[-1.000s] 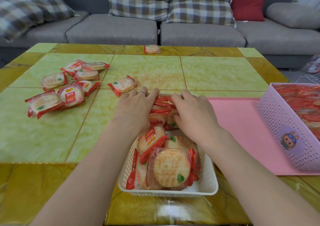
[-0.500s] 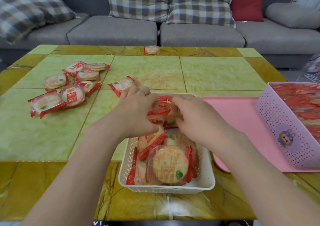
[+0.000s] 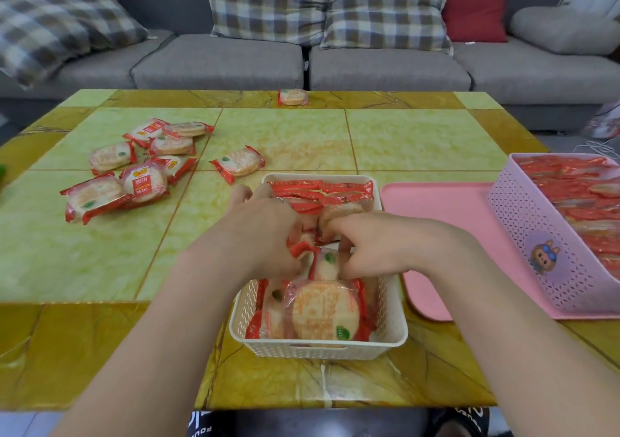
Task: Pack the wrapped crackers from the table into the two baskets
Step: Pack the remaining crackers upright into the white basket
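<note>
Glossy marbled table (image 3: 84,262), perforated plastic baskets (image 3: 389,322), shiny film-wrapped crackers (image 3: 322,312), woven cloth sofa (image 3: 218,61).

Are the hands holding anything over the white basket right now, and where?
Both hands grip wrapped crackers mid-basket; the exact hold is hidden.

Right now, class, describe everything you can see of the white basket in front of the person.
The white basket is a rectangular tub of what looks like plastic, with perforated walls, a smooth rim and a slot handle in its near end. It stands upright on the table, its right side close to the pink tray. Wrapped crackers fill it. The left hand and right hand reach into its middle, fingers among the packets.
</note>
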